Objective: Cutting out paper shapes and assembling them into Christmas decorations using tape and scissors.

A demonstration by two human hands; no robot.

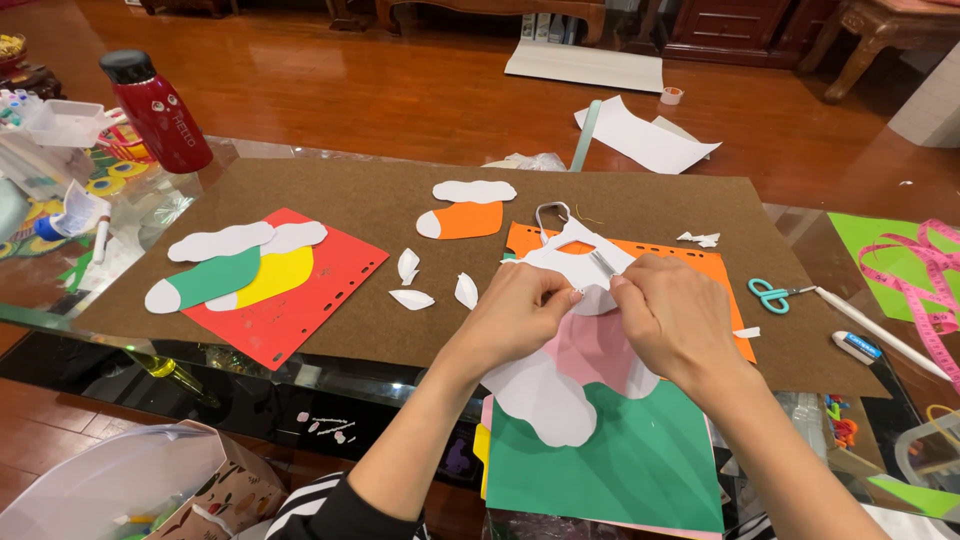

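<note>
My left hand (pixel 520 315) pinches the edge of a white paper cut-out (pixel 580 245) with wavy edges. My right hand (pixel 675 320) grips scissors (pixel 600 262) whose thin blades poke into that same white paper; their grey handle loop shows above it. Under my hands lie a pink sheet (pixel 595 350), another white cloud-like shape (pixel 545 400) and a green sheet (pixel 620 460). An orange sheet (pixel 715 265) sits beneath the white paper.
A brown mat (pixel 400 205) covers the glass table. On it lie a red sheet (pixel 300 300) with green and yellow stocking shapes, an orange stocking (pixel 465 218), white scraps (pixel 410 298), teal scissors (pixel 772 295). A red bottle (pixel 160 110) stands far left; a pink tape measure (pixel 925 275) lies right.
</note>
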